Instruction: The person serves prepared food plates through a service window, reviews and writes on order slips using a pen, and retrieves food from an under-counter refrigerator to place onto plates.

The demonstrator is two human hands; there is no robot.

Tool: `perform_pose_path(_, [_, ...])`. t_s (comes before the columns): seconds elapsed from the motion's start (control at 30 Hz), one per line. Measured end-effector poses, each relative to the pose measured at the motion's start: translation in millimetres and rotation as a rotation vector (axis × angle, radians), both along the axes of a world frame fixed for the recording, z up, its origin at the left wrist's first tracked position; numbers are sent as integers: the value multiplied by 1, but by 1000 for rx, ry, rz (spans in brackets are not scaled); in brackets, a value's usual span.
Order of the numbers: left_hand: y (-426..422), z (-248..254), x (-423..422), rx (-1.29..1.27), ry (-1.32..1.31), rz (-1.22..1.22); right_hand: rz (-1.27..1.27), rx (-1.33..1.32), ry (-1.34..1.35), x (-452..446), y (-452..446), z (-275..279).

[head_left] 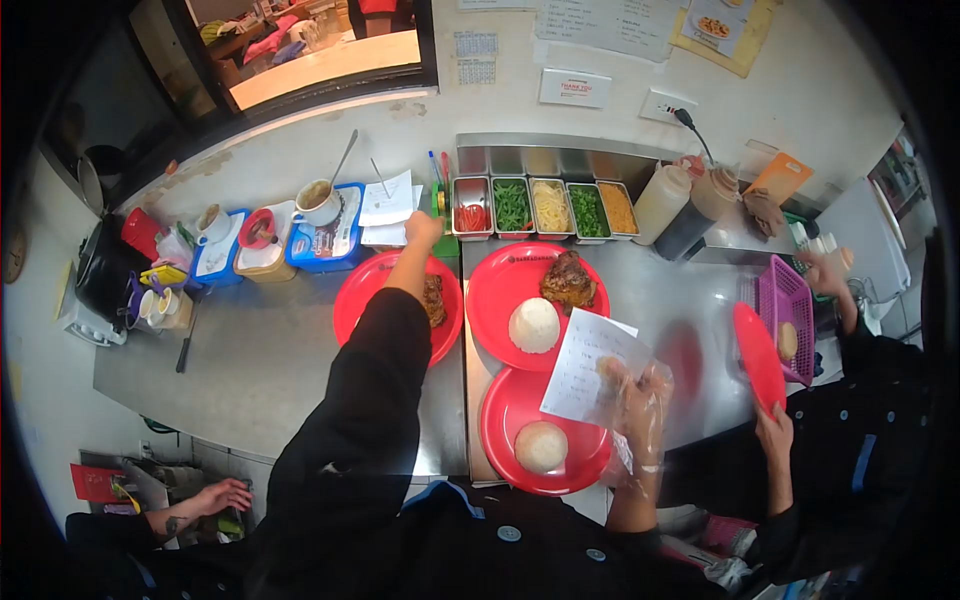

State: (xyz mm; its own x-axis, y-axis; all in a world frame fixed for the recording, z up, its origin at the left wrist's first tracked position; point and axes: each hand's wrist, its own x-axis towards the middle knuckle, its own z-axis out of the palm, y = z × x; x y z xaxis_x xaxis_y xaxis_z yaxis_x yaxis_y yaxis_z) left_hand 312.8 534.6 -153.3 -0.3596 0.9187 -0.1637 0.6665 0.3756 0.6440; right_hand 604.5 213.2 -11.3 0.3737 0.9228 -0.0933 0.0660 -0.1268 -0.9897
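Handwritten paper [577, 374], likely light, floppy and easily creased, hangs over the red plates [502, 412], pinched near its lower right corner, a sound hold, by my gloved right hand [640, 396]; whether my left hand [424, 231], beside white sheets [388, 203], grasps anything I cannot tell.

A white card [575, 89] on the far wall [500, 112] reads "THANK YOU", while the held paper [578, 385] is too blurred to read.
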Motion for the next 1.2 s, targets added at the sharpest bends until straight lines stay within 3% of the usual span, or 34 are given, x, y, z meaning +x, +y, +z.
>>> perform_pose_path(0.03, [8,1,-1,1,0,-3,-3,1,0,0,-1,-3])
perform_pose_path(0.1, [13,9,-1,-173,-545,211,-39,82,206,3,-2,-8])
perform_pose_path(0.13, [26,-8,-8,-179,-543,214,-38,75,207,4,-2,-8])
perform_pose_path(0.2, [52,-52,-33,-200,-934,46,-45,67,230,7,-4,-8])
perform_pose_path(0.23, [47,-52,-36,-201,-931,47,-45,66,234,8,-3,-8])
perform_pose_path(0.3, [25,-52,-42,-90,-1181,-59,-32,44,206,9,-3,-8])
perform_pose_path(0.43, [-34,-34,-25,134,-1269,-26,-15,2,87,10,3,-20])
perform_pose_path(0.53, [-62,-23,4,346,-385,-24,25,19,159,-1,8,-12])
perform_pose_path(0.57, [-60,-30,7,346,-386,-25,22,16,160,-1,9,-16])
perform_pose_path(0.63, [-56,-43,10,545,-13,-47,16,13,160,-2,10,-16])
perform_pose_path(0.77, [-63,-32,-4,501,124,-176,63,16,118,-3,12,-11])
perform_pose_path(0.83, [-94,35,4,405,-122,-147,48,5,99,-4,12,-10])
perform_pose_path(0.9, [-155,114,27,335,-788,-297,149,24,119,-11,15,-7])
perform_pose_path(0.97, [-198,151,37,171,-1138,-490,199,31,113,-21,19,-4])
perform_pose_path(1.07, [-222,168,40,137,-1184,-641,278,-34,178,-45,23,7])
perform_pose_path(1.2, [-220,164,25,63,-1227,-618,248,32,237,-92,20,10])
